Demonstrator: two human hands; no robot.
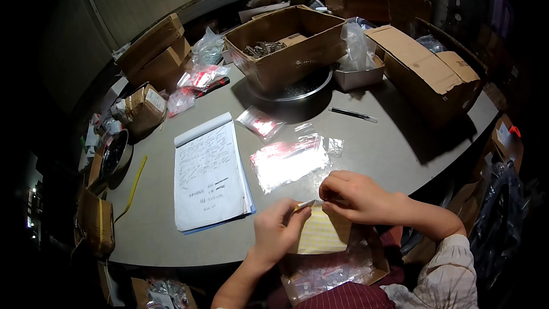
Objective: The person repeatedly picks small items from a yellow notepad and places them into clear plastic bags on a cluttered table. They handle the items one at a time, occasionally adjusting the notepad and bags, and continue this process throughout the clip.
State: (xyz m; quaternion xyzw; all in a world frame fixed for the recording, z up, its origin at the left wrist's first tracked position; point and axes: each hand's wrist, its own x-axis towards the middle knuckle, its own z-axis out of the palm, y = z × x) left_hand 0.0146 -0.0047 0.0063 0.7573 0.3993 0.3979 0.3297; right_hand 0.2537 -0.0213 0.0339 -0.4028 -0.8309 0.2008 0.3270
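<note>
My left hand [278, 230] and my right hand [355, 195] meet over the table's near edge. Together they pinch a small white label strip [309, 203] at the top of a yellow gridded sheet [321, 234]. The left thumb and forefinger grip the strip's left end; the right fingers close on its right end. Just beyond the hands lies a shiny clear plastic bag with a red top strip [289, 160]. In my lap below sits a shallow cardboard tray holding small clear bags [329, 274].
A written notepad [209, 174] lies left of the hands. Farther back stand an open cardboard box of metal parts [286, 46] on a round metal pan [306, 88], a black pen [351, 114], more boxes [426, 71], and small bags [260, 123].
</note>
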